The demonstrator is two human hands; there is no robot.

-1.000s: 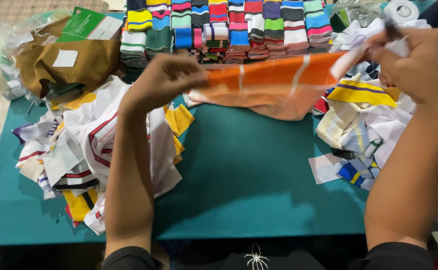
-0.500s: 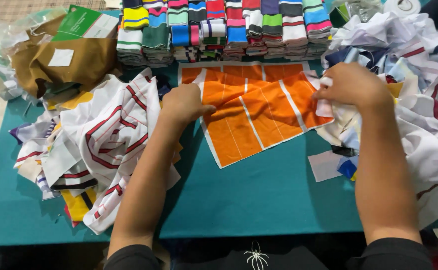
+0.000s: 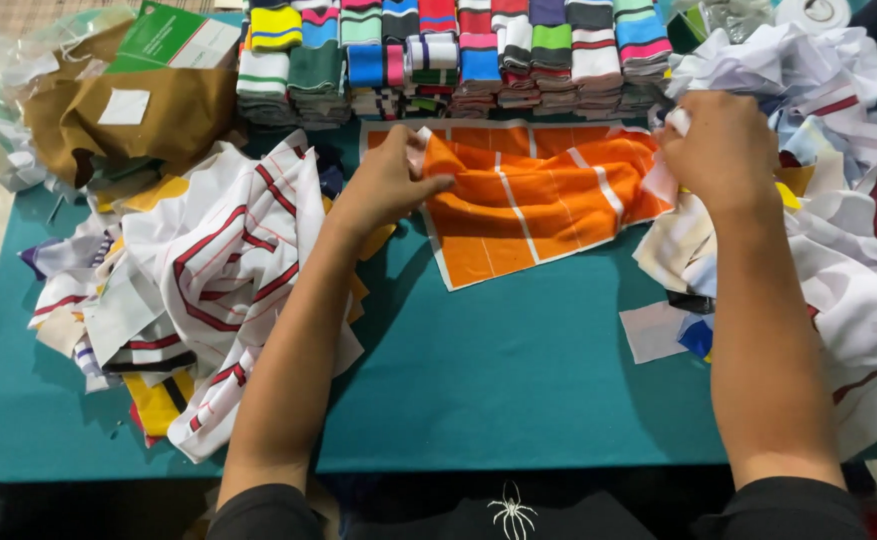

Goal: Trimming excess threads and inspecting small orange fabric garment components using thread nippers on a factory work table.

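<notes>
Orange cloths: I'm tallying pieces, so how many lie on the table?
1: the orange cloth lies at the back centre of the table, pinched by the left hand and right hand. Others may hide in the side piles.

Stacks of folded striped knit collars (image 3: 458, 55) line the teal table (image 3: 518, 390); a crumpled brown paper bag (image 3: 128, 110) sits beside loose white red-striped fabric pieces (image 3: 228, 270).

A wide strip of bare teal table (image 3: 518, 380) is left open in the near middle. It is hemmed in by a white striped cloth heap (image 3: 208, 270) on the left, another cloth pile (image 3: 858, 260) on the right, and stacked folded fabrics (image 3: 458, 60) at the far edge.
</notes>
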